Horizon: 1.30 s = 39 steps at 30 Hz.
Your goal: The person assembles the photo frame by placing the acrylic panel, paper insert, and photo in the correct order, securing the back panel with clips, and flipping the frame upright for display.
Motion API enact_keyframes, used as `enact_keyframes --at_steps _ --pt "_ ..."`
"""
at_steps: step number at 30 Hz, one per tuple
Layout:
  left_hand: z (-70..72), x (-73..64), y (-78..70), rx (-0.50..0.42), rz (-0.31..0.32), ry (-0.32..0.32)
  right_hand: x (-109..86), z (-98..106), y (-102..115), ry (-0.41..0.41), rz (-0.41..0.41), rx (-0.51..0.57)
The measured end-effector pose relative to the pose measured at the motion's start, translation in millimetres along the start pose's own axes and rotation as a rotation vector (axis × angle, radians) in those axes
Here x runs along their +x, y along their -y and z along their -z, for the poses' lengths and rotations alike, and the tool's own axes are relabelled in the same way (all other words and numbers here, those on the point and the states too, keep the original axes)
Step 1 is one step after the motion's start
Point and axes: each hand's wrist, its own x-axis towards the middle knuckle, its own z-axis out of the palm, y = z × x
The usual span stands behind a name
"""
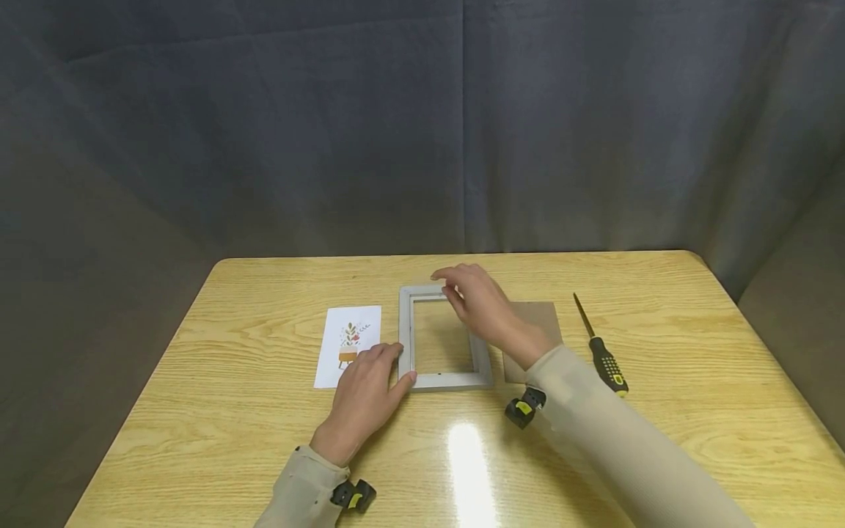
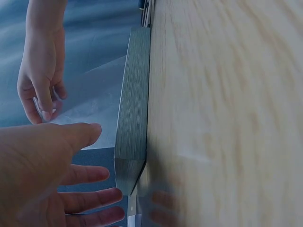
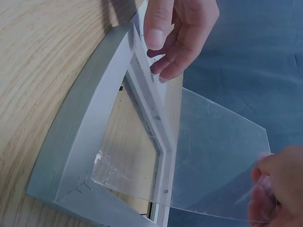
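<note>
A pale grey picture frame lies flat on the table. My right hand pinches a clear sheet by its edge above the frame. In the right wrist view the sheet is tilted, one end low over the frame's opening; the head view barely shows it. At the near left corner of the frame is my left hand, fingers extended along the left side and thumb at the near edge. The left wrist view shows those fingers straight beside the frame's corner.
A white printed card with a plant picture lies left of the frame, partly under the left hand. Right of the frame, a brown backing board lies partly behind the right forearm. Farther right is a black and yellow screwdriver.
</note>
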Motion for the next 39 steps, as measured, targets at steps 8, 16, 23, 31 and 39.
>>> enact_keyframes --at_steps 8,16,23,31,39 --pt "0.3 -0.3 -0.5 0.001 -0.003 -0.007 1.6 -3 -1 0.038 0.037 -0.073" --pt "0.9 -1.0 -0.4 0.003 -0.005 -0.008 -0.5 -3 -2 0.137 -0.020 -0.144" --pt "1.0 -1.4 -1.1 0.011 -0.008 -0.005 2.0 -5 -4 0.202 -0.051 -0.151" --pt "1.7 -1.4 -1.0 0.006 -0.003 -0.003 4.6 -7 -11 0.276 -0.062 -0.104" --pt "1.0 -1.7 0.0 0.007 0.004 0.013 4.9 -10 -20 0.290 -0.070 -0.067"
